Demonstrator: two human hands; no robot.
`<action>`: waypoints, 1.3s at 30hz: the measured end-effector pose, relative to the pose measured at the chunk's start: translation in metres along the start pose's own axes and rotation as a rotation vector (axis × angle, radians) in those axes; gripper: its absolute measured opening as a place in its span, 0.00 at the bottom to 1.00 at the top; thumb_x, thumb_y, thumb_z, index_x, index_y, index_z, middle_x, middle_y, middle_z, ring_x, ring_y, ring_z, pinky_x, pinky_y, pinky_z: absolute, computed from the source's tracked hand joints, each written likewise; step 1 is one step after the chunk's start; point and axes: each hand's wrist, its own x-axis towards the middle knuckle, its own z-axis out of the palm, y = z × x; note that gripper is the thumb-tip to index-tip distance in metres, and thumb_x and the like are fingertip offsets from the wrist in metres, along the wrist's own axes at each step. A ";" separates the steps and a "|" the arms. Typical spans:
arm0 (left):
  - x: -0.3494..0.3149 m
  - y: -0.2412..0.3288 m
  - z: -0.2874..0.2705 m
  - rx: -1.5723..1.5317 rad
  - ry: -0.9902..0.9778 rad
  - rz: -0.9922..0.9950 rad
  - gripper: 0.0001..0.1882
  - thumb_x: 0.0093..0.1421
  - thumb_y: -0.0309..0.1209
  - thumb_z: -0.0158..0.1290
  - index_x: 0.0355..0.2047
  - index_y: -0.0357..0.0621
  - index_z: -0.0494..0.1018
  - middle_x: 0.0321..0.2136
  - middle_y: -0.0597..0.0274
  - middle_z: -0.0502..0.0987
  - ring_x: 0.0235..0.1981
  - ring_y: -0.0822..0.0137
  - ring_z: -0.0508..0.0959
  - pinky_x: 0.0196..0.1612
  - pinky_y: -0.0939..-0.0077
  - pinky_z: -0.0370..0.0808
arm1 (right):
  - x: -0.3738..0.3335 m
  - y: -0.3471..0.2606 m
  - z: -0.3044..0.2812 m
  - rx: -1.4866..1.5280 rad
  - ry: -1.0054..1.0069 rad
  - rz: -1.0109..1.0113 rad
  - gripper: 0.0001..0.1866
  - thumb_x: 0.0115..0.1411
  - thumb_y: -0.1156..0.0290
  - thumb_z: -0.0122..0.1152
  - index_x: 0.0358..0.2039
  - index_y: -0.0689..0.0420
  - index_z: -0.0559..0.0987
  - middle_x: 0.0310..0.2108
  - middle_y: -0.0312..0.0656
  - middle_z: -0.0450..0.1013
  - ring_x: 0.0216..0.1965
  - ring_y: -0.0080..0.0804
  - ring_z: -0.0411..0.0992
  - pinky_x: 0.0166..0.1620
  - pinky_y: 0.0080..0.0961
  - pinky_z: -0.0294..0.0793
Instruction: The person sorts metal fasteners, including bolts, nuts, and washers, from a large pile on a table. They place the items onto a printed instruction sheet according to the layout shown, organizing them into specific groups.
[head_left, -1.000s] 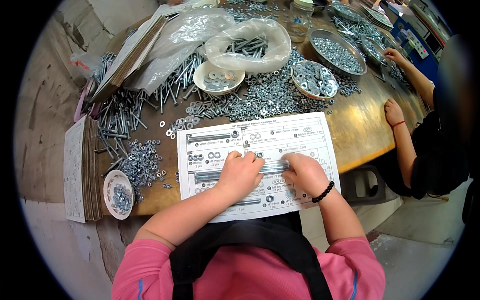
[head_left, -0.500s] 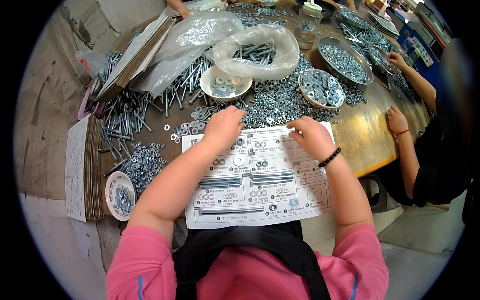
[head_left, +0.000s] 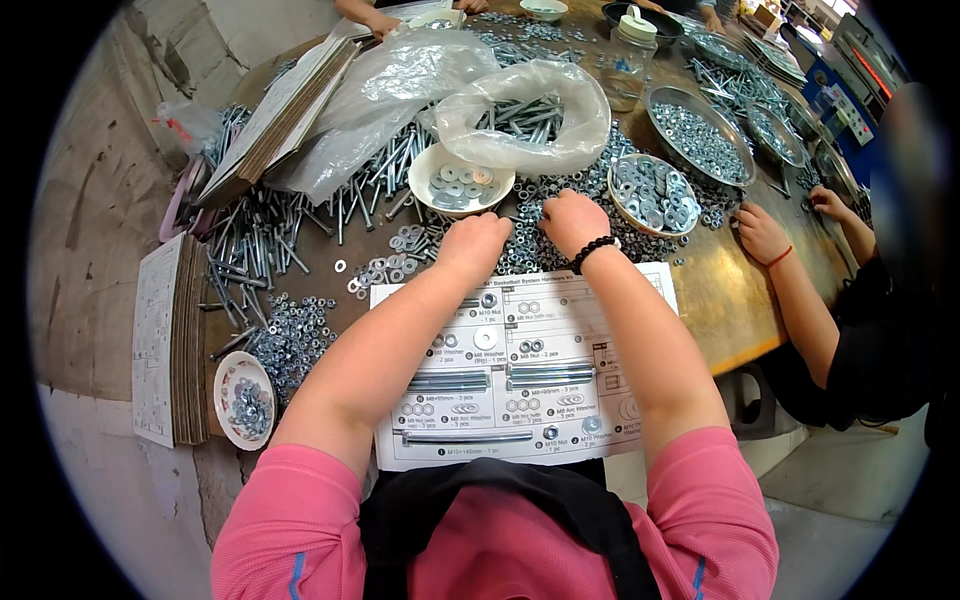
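Observation:
Both arms stretch over a white printed sheet (head_left: 400,458) with part drawings. Bolts (head_left: 448,381), a long bolt (head_left: 467,437), a large flat washer (head_left: 485,338) and a nut (head_left: 551,432) lie on it. Just beyond its top edge, my left hand (head_left: 476,244) has its fingers curled together, close below the bowl of washers (head_left: 462,182). My right hand (head_left: 574,222) reaches into the heap of loose nuts (head_left: 521,250), fingers bent inward and fingertips at the nuts. Whatever either hand pinches is hidden.
A plastic bag of bolts (head_left: 590,125) stands behind the bowl. Another washer bowl (head_left: 655,200) and a metal pan of nuts (head_left: 700,135) sit to the right. Bolts, nuts and a small bowl (head_left: 243,400) lie left. A co-worker's hands (head_left: 762,235) work at the right.
My right hand has moved from the sheet's upper right to the nuts beyond its edge, leftward and away from me. A co-worker's hand at the right has shifted left.

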 end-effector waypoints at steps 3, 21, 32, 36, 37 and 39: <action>-0.002 -0.002 0.003 -0.024 -0.004 0.016 0.12 0.49 0.22 0.48 0.36 0.47 0.71 0.31 0.56 0.72 0.37 0.55 0.74 0.39 0.62 0.71 | 0.007 -0.005 0.003 -0.052 -0.057 0.004 0.09 0.53 0.71 0.53 0.34 0.54 0.79 0.37 0.46 0.73 0.41 0.42 0.72 0.42 0.35 0.74; -0.044 0.086 -0.023 -0.437 0.027 0.197 0.08 0.50 0.34 0.55 0.30 0.47 0.74 0.28 0.61 0.75 0.32 0.58 0.75 0.37 0.65 0.71 | -0.125 0.051 -0.051 0.480 -0.097 -0.046 0.06 0.50 0.72 0.58 0.29 0.59 0.76 0.28 0.45 0.73 0.31 0.41 0.72 0.35 0.32 0.71; -0.048 0.146 0.005 -0.329 -0.185 0.257 0.10 0.44 0.38 0.61 0.24 0.49 0.75 0.24 0.65 0.74 0.30 0.63 0.74 0.38 0.65 0.65 | -0.204 0.067 -0.028 0.357 0.119 0.038 0.04 0.48 0.73 0.59 0.26 0.54 0.75 0.27 0.40 0.70 0.32 0.41 0.70 0.33 0.34 0.69; -0.049 0.147 0.002 -0.302 -0.197 0.254 0.10 0.43 0.38 0.61 0.24 0.48 0.75 0.24 0.64 0.74 0.29 0.62 0.74 0.38 0.65 0.65 | -0.204 0.068 -0.027 0.368 0.104 0.031 0.05 0.47 0.74 0.60 0.27 0.55 0.76 0.28 0.41 0.70 0.33 0.41 0.70 0.34 0.34 0.69; -0.049 0.147 0.002 -0.297 -0.206 0.252 0.10 0.43 0.38 0.61 0.24 0.48 0.75 0.23 0.64 0.74 0.29 0.62 0.75 0.38 0.65 0.65 | -0.203 0.069 -0.026 0.373 0.105 0.013 0.06 0.47 0.74 0.60 0.28 0.55 0.76 0.28 0.41 0.70 0.33 0.42 0.70 0.34 0.34 0.69; -0.049 0.146 0.004 -0.304 -0.174 0.255 0.10 0.44 0.38 0.61 0.23 0.48 0.75 0.23 0.64 0.74 0.29 0.61 0.75 0.38 0.64 0.66 | -0.204 0.072 -0.025 0.383 0.104 -0.027 0.06 0.47 0.75 0.60 0.29 0.55 0.76 0.28 0.42 0.70 0.33 0.42 0.70 0.35 0.34 0.69</action>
